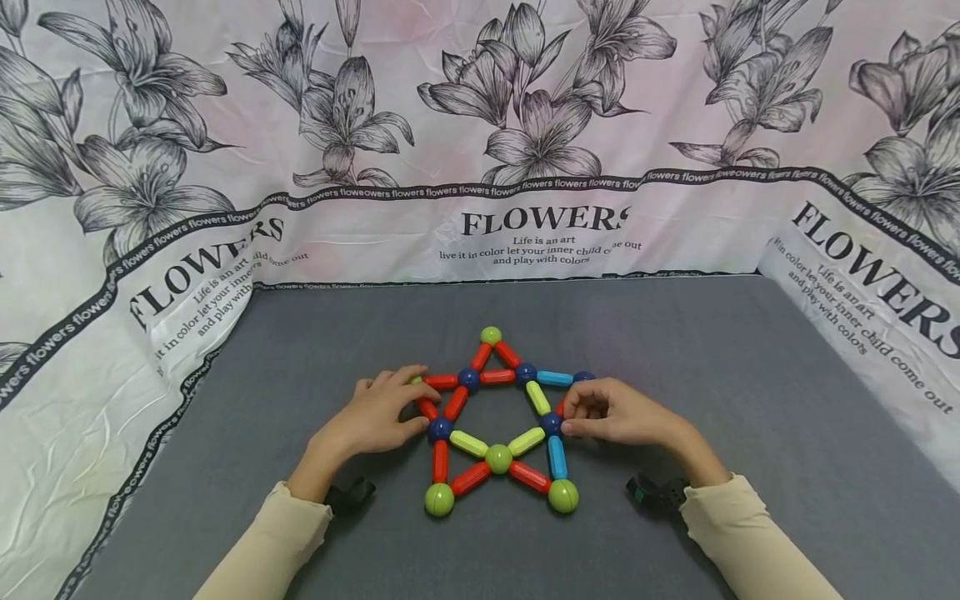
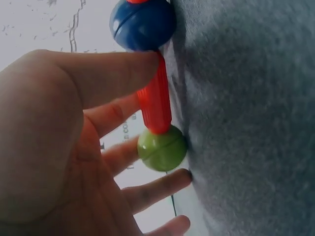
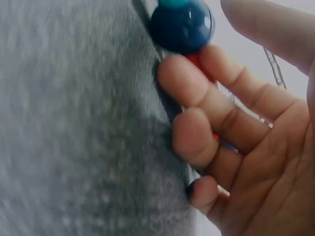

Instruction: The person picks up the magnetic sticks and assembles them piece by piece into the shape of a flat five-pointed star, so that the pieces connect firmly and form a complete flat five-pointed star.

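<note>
A flat star of magnetic rods and balls point(image 1: 498, 459) lies on the grey table. Its rods are red, light green and blue; its balls are green and dark blue. At the left point, my left hand point(image 1: 386, 408) holds a red rod point(image 2: 157, 105), thumb across it near a blue ball point(image 2: 145, 24). The other fingers spread behind, around a green ball point(image 2: 162, 147). On the right, my right hand point(image 1: 618, 410) has curled fingers at another red rod, mostly hidden, beside a blue ball point(image 3: 182, 24). In the right wrist view its thumb stands slightly apart from that ball.
The grey tabletop point(image 1: 750, 375) surrounds the star. Behind it and along both sides hangs a white flowered cloth point(image 1: 540, 225) with printed lettering. Dark wrist-worn devices point(image 1: 660, 492) show near both sleeves.
</note>
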`<state>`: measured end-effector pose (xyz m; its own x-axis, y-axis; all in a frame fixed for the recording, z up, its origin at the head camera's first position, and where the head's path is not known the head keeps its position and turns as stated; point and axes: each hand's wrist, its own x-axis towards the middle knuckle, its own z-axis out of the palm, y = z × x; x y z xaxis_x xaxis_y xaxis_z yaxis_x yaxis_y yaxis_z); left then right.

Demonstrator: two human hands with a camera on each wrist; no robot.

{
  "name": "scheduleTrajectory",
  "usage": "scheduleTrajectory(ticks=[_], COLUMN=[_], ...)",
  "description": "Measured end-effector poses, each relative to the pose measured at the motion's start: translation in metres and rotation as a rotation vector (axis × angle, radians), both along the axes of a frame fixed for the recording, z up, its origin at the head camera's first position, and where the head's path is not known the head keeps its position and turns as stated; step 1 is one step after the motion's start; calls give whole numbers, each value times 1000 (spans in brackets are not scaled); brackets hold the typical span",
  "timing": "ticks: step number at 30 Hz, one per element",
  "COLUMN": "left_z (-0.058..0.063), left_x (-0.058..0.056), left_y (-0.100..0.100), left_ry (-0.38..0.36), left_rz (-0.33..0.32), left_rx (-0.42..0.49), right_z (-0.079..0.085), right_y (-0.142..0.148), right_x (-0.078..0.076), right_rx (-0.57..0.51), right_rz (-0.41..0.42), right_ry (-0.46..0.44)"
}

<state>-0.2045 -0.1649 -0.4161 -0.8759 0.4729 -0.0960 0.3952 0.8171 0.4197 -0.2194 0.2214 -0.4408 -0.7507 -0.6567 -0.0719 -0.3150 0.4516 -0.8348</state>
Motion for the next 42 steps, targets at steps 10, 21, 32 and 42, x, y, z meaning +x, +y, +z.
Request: scheduleTrajectory(ticks=[10, 21, 32, 42], left_z=[3, 11, -12, -8], left_x=[23, 26, 9, 4], left_y=[37, 44, 21, 11], left_ry=[82, -84, 159, 115], left_rz=[12, -232, 31, 40], left_rx=[-154, 127, -11, -30], right_z=[-2, 1, -3, -6], right_y=[-2, 5, 7, 3], right_x=[2, 1, 0, -3], right_rx=[160, 255, 204, 92], right_rz=[-302, -481, -403, -289], right_ry=[293, 290, 312, 363])
